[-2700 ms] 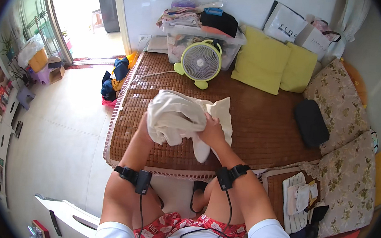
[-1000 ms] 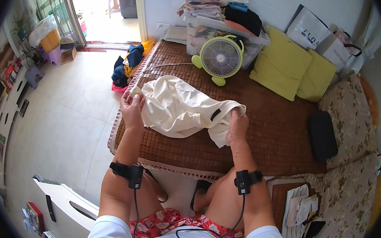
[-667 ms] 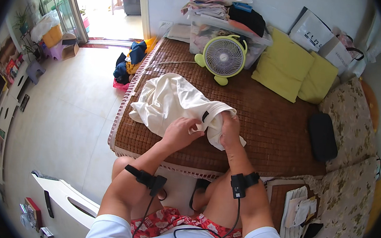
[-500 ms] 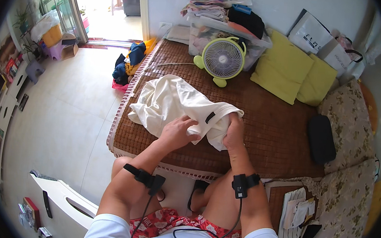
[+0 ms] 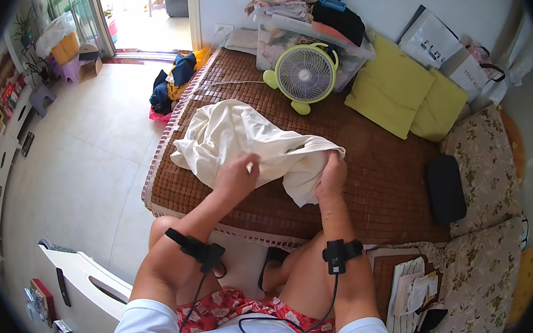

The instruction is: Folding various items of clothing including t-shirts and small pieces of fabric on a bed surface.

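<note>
A cream cloth garment (image 5: 225,128) lies crumpled across the brown woven mat, its exact kind hidden by the folds. My right hand (image 5: 333,177) grips its right end, thumb and fingers closed on the edge, holding that end up a little while a loose flap hangs below. My left hand (image 5: 237,178) is at the garment's near side, fingers curled in against the cloth; they are slightly blurred, and the fabric between them is mostly hidden. A small dark label shows only as a sliver in a fold between my hands.
A green round fan (image 5: 305,75) stands beyond the garment, before a clear bin (image 5: 270,46) heaped with clothes. Yellow-green cushions (image 5: 390,88) and paper bags (image 5: 431,41) are at the back right. A dark oblong case (image 5: 446,190) rests at the right; folded cloths (image 5: 409,293) lie nearer.
My left hand has drawn back left, its spread fingers now curled. The garment's upper edge has folded over, mostly covering the dark label. My right hand keeps its hold. The view has shifted slightly.
</note>
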`<state>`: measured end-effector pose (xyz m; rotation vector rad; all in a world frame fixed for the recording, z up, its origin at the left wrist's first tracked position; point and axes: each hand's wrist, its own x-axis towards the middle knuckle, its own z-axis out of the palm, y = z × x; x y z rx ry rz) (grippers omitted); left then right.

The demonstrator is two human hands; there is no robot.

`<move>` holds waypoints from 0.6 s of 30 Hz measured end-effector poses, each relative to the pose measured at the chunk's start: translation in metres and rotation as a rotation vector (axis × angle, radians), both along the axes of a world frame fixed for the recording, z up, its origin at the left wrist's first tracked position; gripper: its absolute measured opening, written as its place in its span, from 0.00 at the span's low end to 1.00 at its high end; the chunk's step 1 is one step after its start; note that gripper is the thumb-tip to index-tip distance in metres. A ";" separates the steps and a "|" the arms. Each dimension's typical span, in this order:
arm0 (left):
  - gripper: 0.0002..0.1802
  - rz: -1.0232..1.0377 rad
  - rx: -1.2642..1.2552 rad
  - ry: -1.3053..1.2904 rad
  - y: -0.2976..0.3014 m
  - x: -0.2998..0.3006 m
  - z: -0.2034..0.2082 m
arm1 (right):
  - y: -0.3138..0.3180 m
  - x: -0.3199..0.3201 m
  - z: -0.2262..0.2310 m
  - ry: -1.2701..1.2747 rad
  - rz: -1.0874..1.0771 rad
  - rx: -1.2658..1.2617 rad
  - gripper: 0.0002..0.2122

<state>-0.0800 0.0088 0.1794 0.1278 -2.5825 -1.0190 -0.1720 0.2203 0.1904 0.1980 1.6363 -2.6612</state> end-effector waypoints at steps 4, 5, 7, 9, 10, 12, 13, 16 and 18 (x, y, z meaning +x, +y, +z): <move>0.08 0.140 0.407 0.141 -0.022 -0.004 0.015 | 0.003 0.008 0.015 0.324 -0.226 0.528 0.15; 0.08 0.163 0.436 0.206 -0.030 -0.004 0.013 | -0.003 0.017 0.027 0.552 -0.325 0.768 0.17; 0.07 0.188 0.468 0.268 -0.031 -0.002 0.013 | -0.009 0.033 0.041 0.721 -0.303 0.858 0.20; 0.07 0.078 0.512 0.359 -0.016 -0.002 0.026 | -0.020 0.045 0.047 1.041 -0.218 0.939 0.20; 0.07 0.078 0.512 0.359 -0.012 -0.003 0.026 | -0.032 0.052 0.051 1.041 -0.218 0.938 0.20; 0.08 0.009 0.493 0.426 -0.006 0.001 0.024 | -0.055 0.065 0.059 1.097 -0.171 1.130 0.18; 0.08 0.006 0.493 0.426 -0.002 0.003 0.026 | -0.055 0.064 0.055 1.096 -0.173 1.131 0.18; 0.14 -0.147 0.216 0.455 0.007 0.010 0.035 | -0.051 0.045 0.019 0.636 0.291 1.184 0.13; 0.15 -0.186 0.163 0.390 0.013 0.020 0.035 | -0.049 0.043 0.020 0.594 0.264 1.117 0.10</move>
